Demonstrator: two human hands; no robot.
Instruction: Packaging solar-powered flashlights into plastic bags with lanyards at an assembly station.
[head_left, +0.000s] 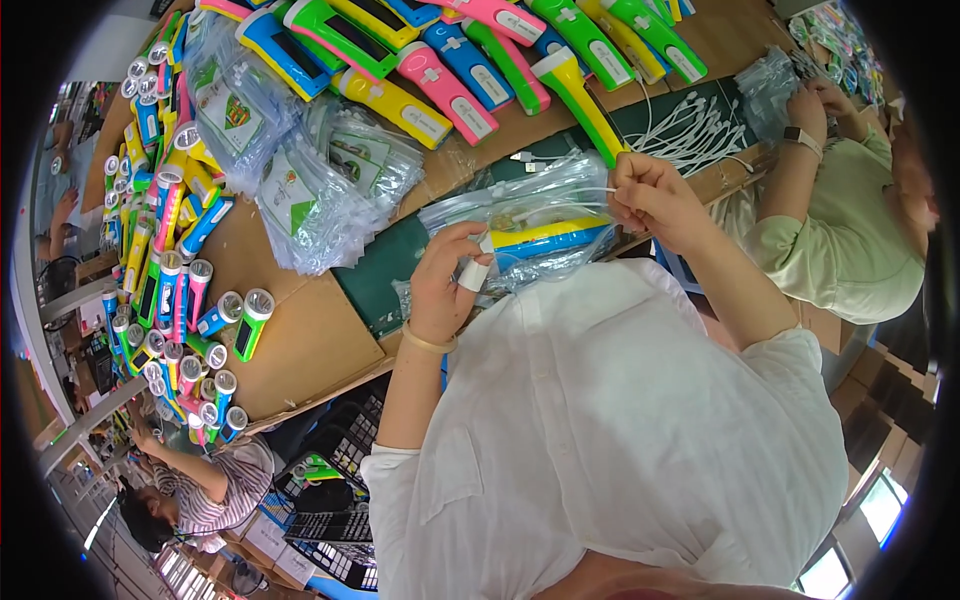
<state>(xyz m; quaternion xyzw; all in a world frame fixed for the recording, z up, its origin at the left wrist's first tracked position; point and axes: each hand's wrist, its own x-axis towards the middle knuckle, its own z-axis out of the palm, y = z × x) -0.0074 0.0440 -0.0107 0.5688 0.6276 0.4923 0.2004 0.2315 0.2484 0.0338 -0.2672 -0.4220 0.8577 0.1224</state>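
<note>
In front of me lies a blue and yellow flashlight (550,240) inside a clear plastic bag (470,208), on a stack of similar bags. My left hand (445,280) is curled at the bag's left end, its fingers closed on the plastic edge; a white wrap shows at one finger. At the other end my right hand (660,205) pinches a thin white cable (597,190), which runs left over the bag. Just beyond that hand lies a green and yellow flashlight (585,105). A bundle of white USB cables (690,130) spreads to its right.
Many colourful flashlights (450,95) cover the far side, and more stand in a heap (165,260) at left. Printed clear bags (310,195) lie between. Cardboard (300,330) covers part of the table. Co-workers sit at right (830,220) and lower left (215,485), near black crates (340,490).
</note>
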